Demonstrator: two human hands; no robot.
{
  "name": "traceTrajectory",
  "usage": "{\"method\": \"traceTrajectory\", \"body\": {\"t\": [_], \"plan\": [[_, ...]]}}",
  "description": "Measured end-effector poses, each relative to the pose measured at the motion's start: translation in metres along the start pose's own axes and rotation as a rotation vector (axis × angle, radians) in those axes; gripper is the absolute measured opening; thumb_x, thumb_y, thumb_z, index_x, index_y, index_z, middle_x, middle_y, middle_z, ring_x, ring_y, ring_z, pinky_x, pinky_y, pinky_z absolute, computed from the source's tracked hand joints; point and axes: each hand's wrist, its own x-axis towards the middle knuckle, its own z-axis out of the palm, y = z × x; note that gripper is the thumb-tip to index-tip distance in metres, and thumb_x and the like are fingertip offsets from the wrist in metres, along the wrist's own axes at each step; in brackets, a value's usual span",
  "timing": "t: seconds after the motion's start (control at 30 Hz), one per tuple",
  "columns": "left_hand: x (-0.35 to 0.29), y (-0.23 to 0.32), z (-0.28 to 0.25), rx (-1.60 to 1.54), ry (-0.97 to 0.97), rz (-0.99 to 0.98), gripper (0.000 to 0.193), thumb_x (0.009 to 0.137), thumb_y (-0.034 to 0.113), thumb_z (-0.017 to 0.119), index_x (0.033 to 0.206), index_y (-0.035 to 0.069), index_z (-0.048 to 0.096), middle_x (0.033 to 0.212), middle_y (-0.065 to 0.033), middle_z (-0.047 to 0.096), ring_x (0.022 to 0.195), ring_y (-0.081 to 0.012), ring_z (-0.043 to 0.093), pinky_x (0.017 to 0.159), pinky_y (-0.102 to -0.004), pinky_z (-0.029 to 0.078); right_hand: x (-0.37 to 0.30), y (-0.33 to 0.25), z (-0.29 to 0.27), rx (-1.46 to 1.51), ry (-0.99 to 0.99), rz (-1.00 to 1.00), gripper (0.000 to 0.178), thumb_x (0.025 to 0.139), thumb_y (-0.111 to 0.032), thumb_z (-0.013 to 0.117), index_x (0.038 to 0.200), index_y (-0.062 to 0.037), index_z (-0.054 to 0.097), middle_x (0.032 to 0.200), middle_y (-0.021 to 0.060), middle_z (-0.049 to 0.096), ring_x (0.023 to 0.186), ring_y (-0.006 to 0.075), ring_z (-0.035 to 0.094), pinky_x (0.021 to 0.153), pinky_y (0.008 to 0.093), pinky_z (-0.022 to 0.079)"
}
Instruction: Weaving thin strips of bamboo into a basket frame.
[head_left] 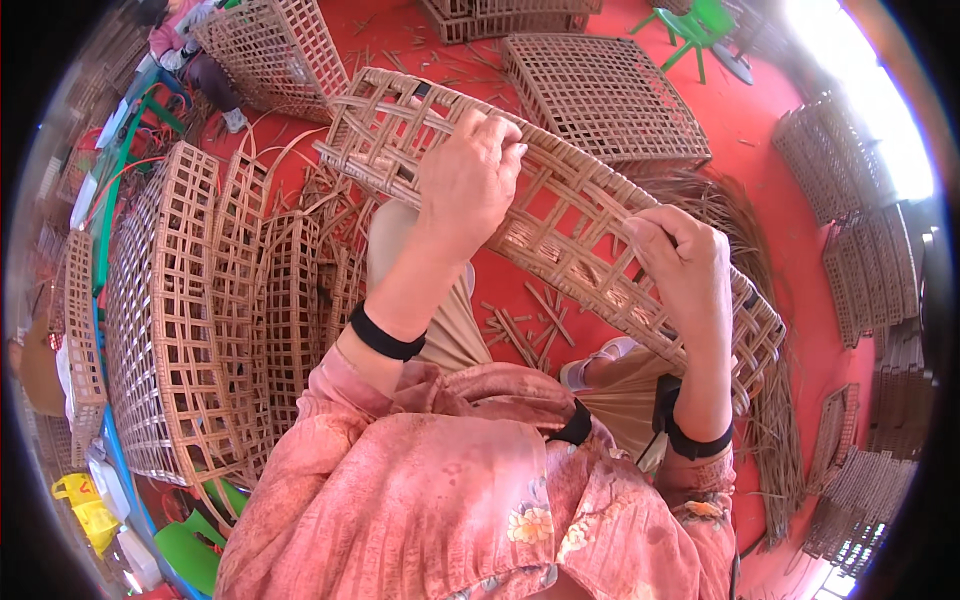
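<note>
A long openwork basket (560, 225) woven from brown cane strips lies slantwise above my knees, its far-left end higher in the picture than its right end. My left hand (470, 175) is closed over the upper rim left of the middle, the knuckles up. Farther right, my right hand (685, 262) has its fingers curled at the same basket, the thumb against the rim. Whether either hand also pinches a thin strip is hidden by the fingers. Through the open weave the red floor shows.
Finished-looking lattice baskets (185, 310) stand close on my left; another (610, 100) sits ahead. Long loose strips (770, 430) lie along my right. Cut scraps (520, 325) litter the red floor. A green chair (695, 25) is far off, and a seated person (200, 75) is far left.
</note>
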Motion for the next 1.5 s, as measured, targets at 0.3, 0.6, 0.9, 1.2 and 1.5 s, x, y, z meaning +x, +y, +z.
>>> {"method": "traceTrajectory", "body": {"t": [0.3, 0.6, 0.9, 1.2, 1.5], "plan": [[0.007, -0.004, 0.003, -0.032, -0.126, -0.180, 0.015, 0.088, 0.008, 0.069, 0.102, 0.005, 0.063, 0.090, -0.0124, 0.069, 0.076, -0.0254, 0.068, 0.068, -0.0359, 0.054, 0.011, 0.000, 0.014, -0.090, -0.006, -0.015, 0.024, 0.088, -0.027, 0.068, 0.090, -0.0034, 0.073, 0.068, 0.0156, 0.066, 0.064, 0.0305, 0.066, 0.064, 0.0373, 0.050], [0.012, -0.039, -0.005, -0.657, 0.130, -0.382, 0.014, 0.087, 0.000, 0.070, 0.099, 0.000, 0.062, 0.091, -0.0033, 0.065, 0.083, -0.0078, 0.061, 0.076, -0.0235, 0.052, 0.017, -0.015, 0.014, -0.093, -0.053, 0.012, 0.028, 0.088, -0.028, 0.066, 0.093, -0.0018, 0.073, 0.071, 0.0169, 0.066, 0.067, 0.0304, 0.065, 0.066, 0.0380, 0.049], [0.011, -0.048, -0.013, 0.025, 0.085, -0.118, 0.011, 0.083, 0.013, 0.074, 0.092, 0.007, 0.072, 0.085, -0.0082, 0.063, 0.075, -0.0245, 0.065, 0.069, -0.0355, 0.051, 0.021, -0.018, 0.015, -0.079, -0.010, -0.024, 0.023, 0.088, -0.022, 0.066, 0.091, -0.0001, 0.072, 0.070, 0.0165, 0.065, 0.064, 0.0274, 0.064, 0.065, 0.0359, 0.048], [0.017, -0.065, -0.027, 0.040, 0.100, -0.114, 0.009, 0.089, 0.012, 0.063, 0.097, 0.008, 0.065, 0.091, -0.0089, 0.069, 0.080, -0.0283, 0.068, 0.069, -0.0390, 0.053, 0.031, -0.025, 0.035, -0.265, -0.005, -0.058, 0.025, 0.090, -0.027, 0.063, 0.086, -0.0039, 0.071, 0.071, 0.0188, 0.066, 0.072, 0.0372, 0.066, 0.072, 0.0452, 0.049], [0.034, -0.042, -0.043, 0.339, -0.245, -0.023, 0.011, 0.089, 0.006, 0.051, 0.091, -0.001, 0.059, 0.077, -0.0218, 0.068, 0.069, -0.0357, 0.068, 0.066, -0.0428, 0.054, 0.031, -0.022, 0.047, -0.385, 0.044, -0.106, 0.026, 0.091, -0.030, 0.062, 0.086, -0.0049, 0.068, 0.073, 0.0197, 0.066, 0.075, 0.0396, 0.065, 0.073, 0.0488, 0.048]]}}
